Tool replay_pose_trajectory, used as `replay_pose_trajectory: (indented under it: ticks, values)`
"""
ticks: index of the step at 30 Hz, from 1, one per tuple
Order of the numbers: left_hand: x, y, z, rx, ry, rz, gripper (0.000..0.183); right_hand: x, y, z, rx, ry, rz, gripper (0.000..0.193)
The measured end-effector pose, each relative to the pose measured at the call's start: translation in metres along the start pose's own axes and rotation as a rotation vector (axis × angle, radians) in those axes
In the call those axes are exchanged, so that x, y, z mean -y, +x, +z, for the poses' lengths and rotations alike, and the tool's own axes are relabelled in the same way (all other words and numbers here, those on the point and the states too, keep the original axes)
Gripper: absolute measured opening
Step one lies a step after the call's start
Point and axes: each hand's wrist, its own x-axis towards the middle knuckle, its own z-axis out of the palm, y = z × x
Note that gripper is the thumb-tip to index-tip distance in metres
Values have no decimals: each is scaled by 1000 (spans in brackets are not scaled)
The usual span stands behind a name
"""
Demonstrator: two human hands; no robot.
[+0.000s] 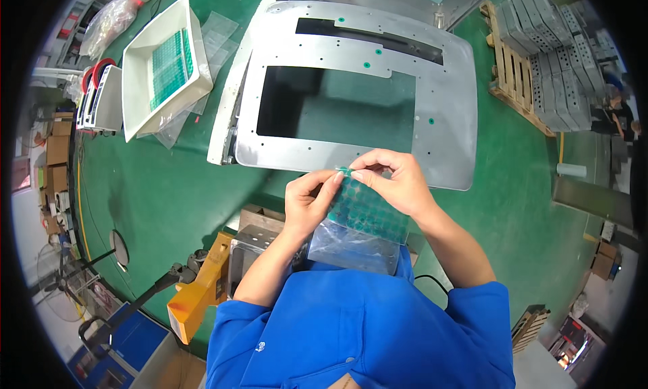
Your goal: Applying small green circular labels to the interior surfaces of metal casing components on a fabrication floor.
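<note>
Two bare hands (307, 201), one handheld green dotted sheet (370, 210), one silver metal panel (442, 153) bearing four round green stickers (431, 121).

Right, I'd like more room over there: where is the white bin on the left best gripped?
I'd take the white bin by its rim at the left and right walls, coming from above. Its open top exposes that rim, and lifting both sides evenly should help keep the green sheets inside from sliding. The left looks tighter: a white box-shaped unit stands beside it.
</note>
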Motion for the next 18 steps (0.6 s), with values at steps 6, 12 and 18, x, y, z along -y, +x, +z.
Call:
replay_pose_trajectory:
  ticks: [6,12,18]
  values:
    - [12,14,-27,80,82,119,8,-14,-2,47,-341,-308,-274,8]
    - [28,18,-37,116,80,-22,8,-30,-1,65,-559,-475,-322,5]
    - [36,25,-51,145,-5,-93,12,-47,9,24,-502,-417,51,2]
